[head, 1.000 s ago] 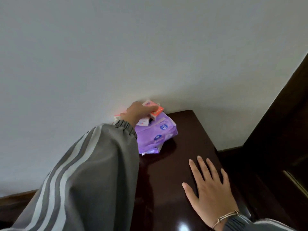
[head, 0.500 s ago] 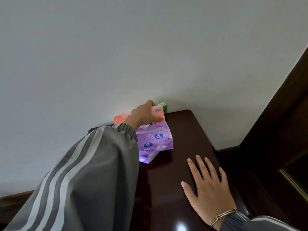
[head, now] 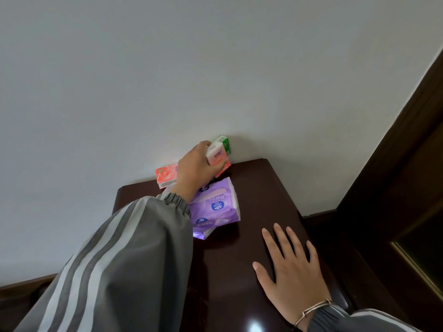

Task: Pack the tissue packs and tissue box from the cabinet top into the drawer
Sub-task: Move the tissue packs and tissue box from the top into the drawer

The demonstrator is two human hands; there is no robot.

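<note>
Left hand (head: pixel 194 168) grips pack (head: pixel 217 157) at cabinet (head: pixel 259 188) rear edge.

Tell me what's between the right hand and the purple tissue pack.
Only bare cabinet top lies between the right hand and the purple tissue pack, seen in the head view.

Left arm, in a grey striped sleeve (head: pixel 124 259), stretched forward, the left hand (head: pixel 195 168) curled round a small tissue pack (head: pixel 217 157). Right hand (head: pixel 292 271) palm down on the counter (head: pixel 259 188), fingers (head: pixel 282 238) straight and spread, a thin bangle (head: pixel 311 310) at the wrist.
</note>
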